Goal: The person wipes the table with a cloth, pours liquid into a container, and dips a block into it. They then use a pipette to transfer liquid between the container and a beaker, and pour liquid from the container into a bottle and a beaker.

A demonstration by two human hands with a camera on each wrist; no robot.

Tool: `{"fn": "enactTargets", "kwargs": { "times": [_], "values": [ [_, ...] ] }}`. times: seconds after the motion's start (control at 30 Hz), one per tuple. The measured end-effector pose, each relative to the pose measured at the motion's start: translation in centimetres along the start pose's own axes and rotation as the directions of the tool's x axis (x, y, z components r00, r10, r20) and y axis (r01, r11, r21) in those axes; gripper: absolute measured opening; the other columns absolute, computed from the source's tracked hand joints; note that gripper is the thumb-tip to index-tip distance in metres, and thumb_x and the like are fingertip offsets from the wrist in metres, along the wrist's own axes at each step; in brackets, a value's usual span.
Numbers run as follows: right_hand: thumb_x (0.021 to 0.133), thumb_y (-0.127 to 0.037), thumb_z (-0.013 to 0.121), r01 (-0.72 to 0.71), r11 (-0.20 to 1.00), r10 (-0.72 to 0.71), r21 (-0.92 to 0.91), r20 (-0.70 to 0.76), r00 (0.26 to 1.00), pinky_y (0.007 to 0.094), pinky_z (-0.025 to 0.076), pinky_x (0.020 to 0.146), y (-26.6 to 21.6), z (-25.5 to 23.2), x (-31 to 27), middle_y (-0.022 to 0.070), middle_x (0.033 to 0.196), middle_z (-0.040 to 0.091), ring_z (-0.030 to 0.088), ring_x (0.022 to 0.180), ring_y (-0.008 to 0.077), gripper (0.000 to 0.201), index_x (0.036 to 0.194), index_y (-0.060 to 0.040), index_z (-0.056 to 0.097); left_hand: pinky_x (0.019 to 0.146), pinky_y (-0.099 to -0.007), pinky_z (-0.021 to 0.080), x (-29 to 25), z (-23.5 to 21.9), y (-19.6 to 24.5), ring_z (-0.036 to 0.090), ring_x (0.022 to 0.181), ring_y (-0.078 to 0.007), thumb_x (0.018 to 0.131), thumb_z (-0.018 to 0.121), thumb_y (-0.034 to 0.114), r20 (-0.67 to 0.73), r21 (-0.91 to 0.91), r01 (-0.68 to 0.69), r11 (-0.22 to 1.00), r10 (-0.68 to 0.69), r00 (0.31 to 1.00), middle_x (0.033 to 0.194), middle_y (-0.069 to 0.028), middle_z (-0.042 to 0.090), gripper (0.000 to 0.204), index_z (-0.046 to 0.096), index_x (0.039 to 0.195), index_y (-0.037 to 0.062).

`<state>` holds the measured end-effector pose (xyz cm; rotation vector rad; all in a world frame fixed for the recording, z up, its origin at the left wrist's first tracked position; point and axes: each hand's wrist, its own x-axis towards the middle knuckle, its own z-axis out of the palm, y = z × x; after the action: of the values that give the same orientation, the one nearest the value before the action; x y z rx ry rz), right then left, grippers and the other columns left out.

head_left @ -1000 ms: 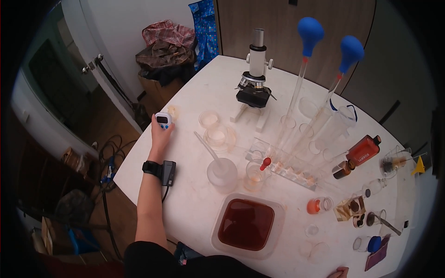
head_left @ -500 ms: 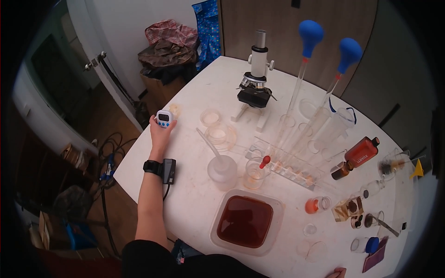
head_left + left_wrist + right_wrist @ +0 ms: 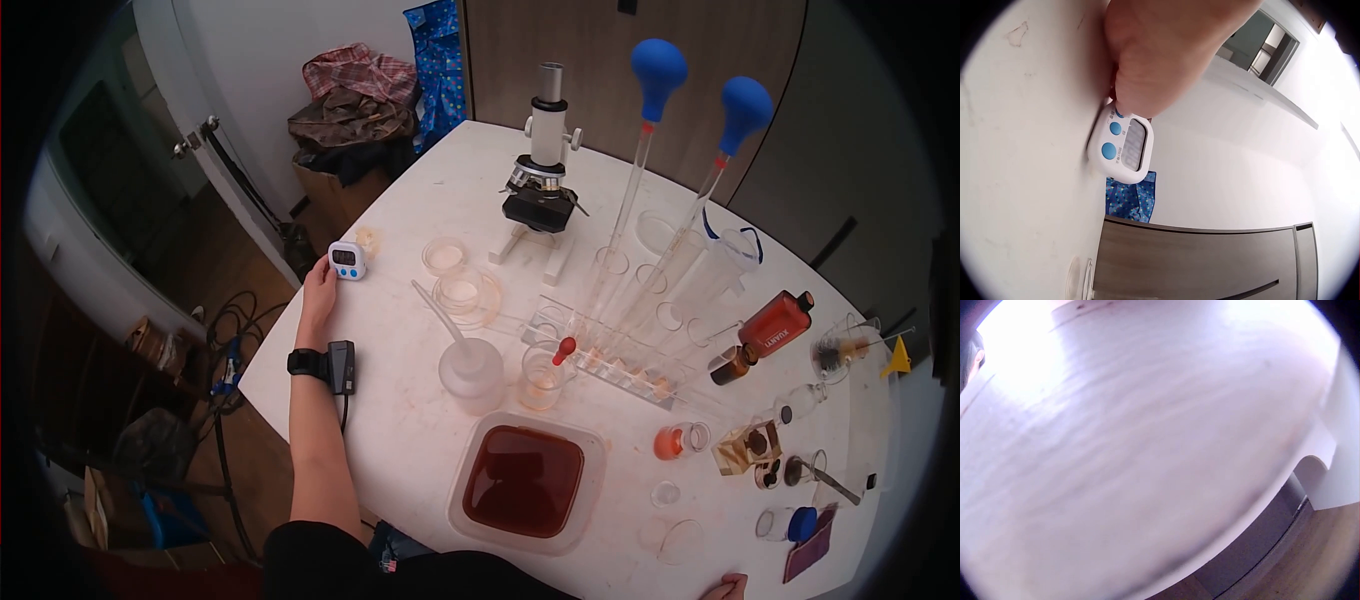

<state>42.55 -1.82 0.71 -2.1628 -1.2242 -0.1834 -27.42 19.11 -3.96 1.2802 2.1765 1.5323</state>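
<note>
A small white digital timer [image 3: 347, 261] with blue buttons stands near the table's left edge, its screen facing up toward the head camera. Beside its left side is my left hand [image 3: 319, 291], fingertips right at the timer's edge and the thumb no longer across its right side. In the left wrist view, the hand [image 3: 1169, 50] overlaps one end of the timer [image 3: 1121, 147], partly covering a button. My right hand [image 3: 727, 587] lies loosely curled at the front edge, mostly cut off, holding nothing visible. The right wrist view shows mainly white tabletop [image 3: 1147, 444].
A tub [image 3: 592, 490] of dark red-brown liquid sits at the front. Behind it are a squeeze bottle [image 3: 472, 375], a beaker [image 3: 540, 385] and a test-tube rack [image 3: 620, 375]. Farther back stand a microscope [image 3: 543, 160] and tall pipettes with blue bulbs [image 3: 659, 75]. Several bottles crowd the right side.
My left hand has shifted left relative to the timer. Its thumb has come away from the timer's right side, while the timer stays nearly in place. The right hand stays put.
</note>
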Motion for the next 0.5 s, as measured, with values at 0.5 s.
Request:
{"fn": "enactTargets", "kwargs": {
  "times": [0.5],
  "values": [
    [0.072, 0.006, 0.041, -0.002, 1.0, 0.002, 0.005, -0.004, 1.0, 0.0419, 0.047, 0.068, -0.99, -0.25, 0.02, 0.0229, 0.067, 0.058, 0.054, 0.064, 0.037, 0.018, 0.073, 0.0044, 0.059, 0.077, -0.0242, 0.045, 0.29, -0.58, -0.57, 0.057, 0.085, -0.0115, 0.085, 0.055, 0.005, 0.008, -0.043, -0.011, 0.999, 0.011, 1.0, 0.096, -0.0065, 0.064, 0.031, 0.056, 0.115, -0.0024]
  ]
}}
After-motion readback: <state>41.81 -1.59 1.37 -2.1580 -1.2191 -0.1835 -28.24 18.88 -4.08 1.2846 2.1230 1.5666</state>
